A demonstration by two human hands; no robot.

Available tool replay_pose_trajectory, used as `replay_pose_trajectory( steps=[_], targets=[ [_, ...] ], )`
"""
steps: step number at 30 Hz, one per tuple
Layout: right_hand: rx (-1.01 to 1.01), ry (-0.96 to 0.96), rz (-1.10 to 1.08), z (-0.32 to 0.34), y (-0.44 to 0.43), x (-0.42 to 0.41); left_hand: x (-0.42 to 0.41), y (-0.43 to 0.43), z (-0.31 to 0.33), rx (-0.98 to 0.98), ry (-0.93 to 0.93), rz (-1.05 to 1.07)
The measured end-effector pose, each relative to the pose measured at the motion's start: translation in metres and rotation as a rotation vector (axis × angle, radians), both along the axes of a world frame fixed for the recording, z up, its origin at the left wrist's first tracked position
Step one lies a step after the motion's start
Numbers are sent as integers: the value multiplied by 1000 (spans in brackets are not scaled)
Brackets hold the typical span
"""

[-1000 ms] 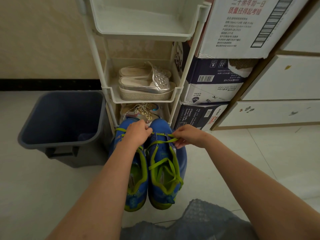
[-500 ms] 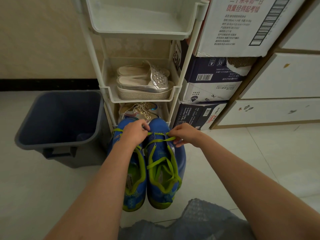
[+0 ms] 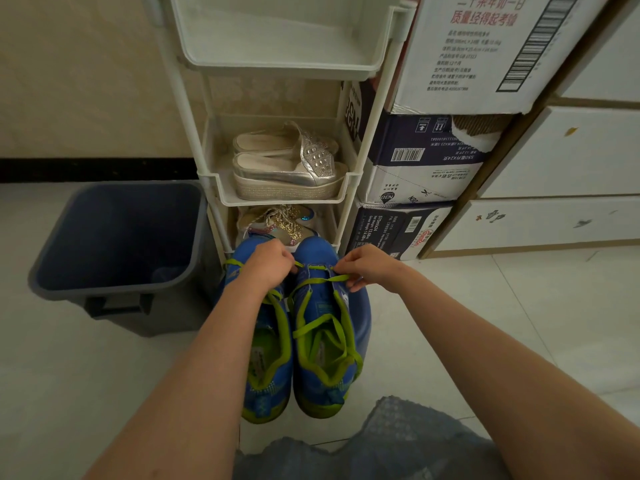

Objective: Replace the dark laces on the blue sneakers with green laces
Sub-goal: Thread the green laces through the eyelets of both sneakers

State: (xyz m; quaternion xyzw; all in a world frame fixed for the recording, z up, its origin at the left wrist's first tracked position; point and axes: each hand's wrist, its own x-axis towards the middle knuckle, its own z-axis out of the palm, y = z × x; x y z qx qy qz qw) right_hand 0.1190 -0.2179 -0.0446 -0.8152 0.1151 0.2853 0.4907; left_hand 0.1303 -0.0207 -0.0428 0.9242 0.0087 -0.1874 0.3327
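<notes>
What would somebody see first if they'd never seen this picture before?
The bright blue sneakers on the floor in the middle. The left hand and right hand each pinch the right sneaker's green lace near its toe. Silver sandals sit on the white rack behind, a grey bin to its left.

Your blue sneakers (image 3: pixel 311 296) stand side by side on the floor (image 3: pixel 450 323), toes away from you — green laces (image 3: pixel 313 325) threaded, slack over the right one.

A white shelf rack (image 3: pixel 277 200) stands against a beige wall (image 3: pixel 86 81) on pale floor tiles (image 3: pixel 485 323). Left of the rack sits a grey bin (image 3: pixel 173 306); right of it, stacked cardboard boxes (image 3: pixel 426 147), then white drawers (image 3: pixel 571 157).
</notes>
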Motion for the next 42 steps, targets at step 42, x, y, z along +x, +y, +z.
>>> replay_pose_trajectory(
  steps=[42],
  targets=[
    [-349,-195,-153,15,-44,0,-5,1,1,-79,-43,24]
  ],
)
